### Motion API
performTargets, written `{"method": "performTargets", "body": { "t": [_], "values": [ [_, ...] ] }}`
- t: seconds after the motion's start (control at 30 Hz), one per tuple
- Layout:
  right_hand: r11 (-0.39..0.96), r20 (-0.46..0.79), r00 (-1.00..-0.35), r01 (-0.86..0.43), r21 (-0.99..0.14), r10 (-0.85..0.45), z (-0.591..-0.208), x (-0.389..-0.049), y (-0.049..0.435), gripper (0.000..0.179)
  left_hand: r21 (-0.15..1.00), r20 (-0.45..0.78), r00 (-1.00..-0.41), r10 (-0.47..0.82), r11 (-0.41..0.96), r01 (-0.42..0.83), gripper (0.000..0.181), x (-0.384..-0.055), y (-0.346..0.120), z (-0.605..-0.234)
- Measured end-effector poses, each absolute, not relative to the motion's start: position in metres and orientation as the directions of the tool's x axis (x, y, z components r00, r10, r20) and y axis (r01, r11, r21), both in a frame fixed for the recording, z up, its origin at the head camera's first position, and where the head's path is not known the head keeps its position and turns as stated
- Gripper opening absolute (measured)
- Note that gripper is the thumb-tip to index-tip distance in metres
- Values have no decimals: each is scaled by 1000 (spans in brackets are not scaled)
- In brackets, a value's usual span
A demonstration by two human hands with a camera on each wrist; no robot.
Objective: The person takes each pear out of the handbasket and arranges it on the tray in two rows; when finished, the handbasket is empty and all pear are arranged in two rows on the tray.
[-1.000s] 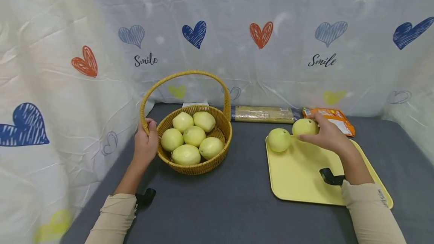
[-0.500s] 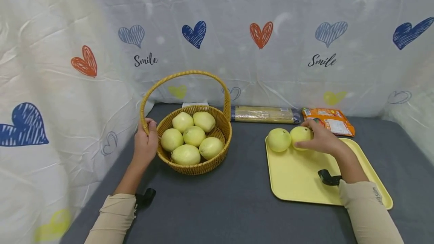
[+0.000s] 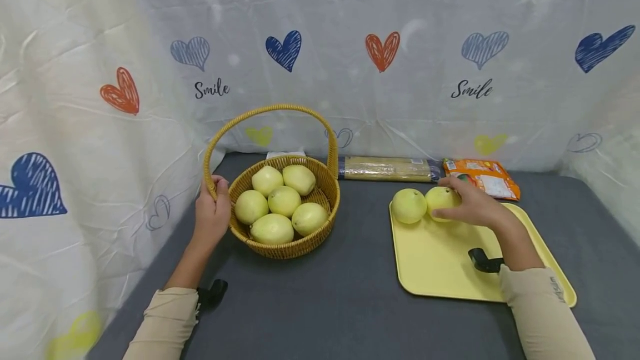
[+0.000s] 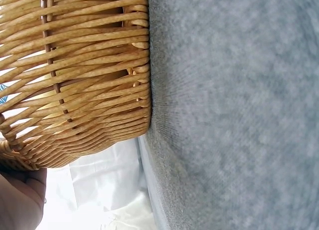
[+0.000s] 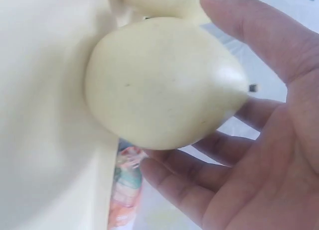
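Observation:
In the head view, a wicker basket [image 3: 282, 250] with several pale yellow pears [image 3: 284, 200] stands on the table. My left hand [image 3: 212, 207] grips the left side of its arched handle [image 3: 280, 107]; the wicker side fills much of the left wrist view. A yellow tray [image 3: 435, 268] lies on the right, bearing two pears at its far left corner. My right hand [image 3: 472, 204] is at the right one of these, a pear [image 5: 164, 85] resting on the tray. In the right wrist view, the thumb stands apart from that pear, with the fingers loosely extended behind it.
A clear-wrapped bundle of thin sticks [image 3: 390, 169] lies along the back of the table. Beside it, behind the tray, is an orange packet [image 3: 487, 174]. White cloth [image 3: 320, 43] printed with hearts encloses the back and sides. Something white shows behind the basket.
My right hand has lowered the pear onto the tray, a little left, beside the other pear. Its thumb now stands off the pear. The left hand keeps its hold on the basket handle.

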State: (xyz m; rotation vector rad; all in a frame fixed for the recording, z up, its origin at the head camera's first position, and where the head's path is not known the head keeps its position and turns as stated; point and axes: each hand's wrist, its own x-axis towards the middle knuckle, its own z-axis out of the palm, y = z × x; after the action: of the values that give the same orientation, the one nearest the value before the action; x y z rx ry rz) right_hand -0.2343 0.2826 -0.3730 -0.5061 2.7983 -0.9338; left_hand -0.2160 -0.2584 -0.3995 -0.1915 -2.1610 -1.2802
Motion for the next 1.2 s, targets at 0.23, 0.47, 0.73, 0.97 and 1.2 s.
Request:
{"method": "performTargets", "body": {
  "t": [0.23,0.47,0.73,0.97,1.2],
  "values": [
    [751,67,-908,-382,-538,-414,-356,-225,267,71,744,581,-795,-175,510,432,22,-217,-259,-400],
    [698,235,-859,-508,-505,-455,-343,-212,237,50,747,567,-802,-189,529,403,27,-217,-259,-401],
    [581,412,-731,-683,-443,-544,-347,-215,191,26,735,588,-789,-177,524,430,26,-217,-259,-398],
    [427,480,-552,-833,-353,-682,-354,-223,129,18,735,589,-787,-184,526,428,24,-216,-259,-397],
    [403,351,-509,-852,-334,-786,-359,-223,71,20,742,575,-799,-176,522,420,23,-215,-257,-396]
  ]
}}
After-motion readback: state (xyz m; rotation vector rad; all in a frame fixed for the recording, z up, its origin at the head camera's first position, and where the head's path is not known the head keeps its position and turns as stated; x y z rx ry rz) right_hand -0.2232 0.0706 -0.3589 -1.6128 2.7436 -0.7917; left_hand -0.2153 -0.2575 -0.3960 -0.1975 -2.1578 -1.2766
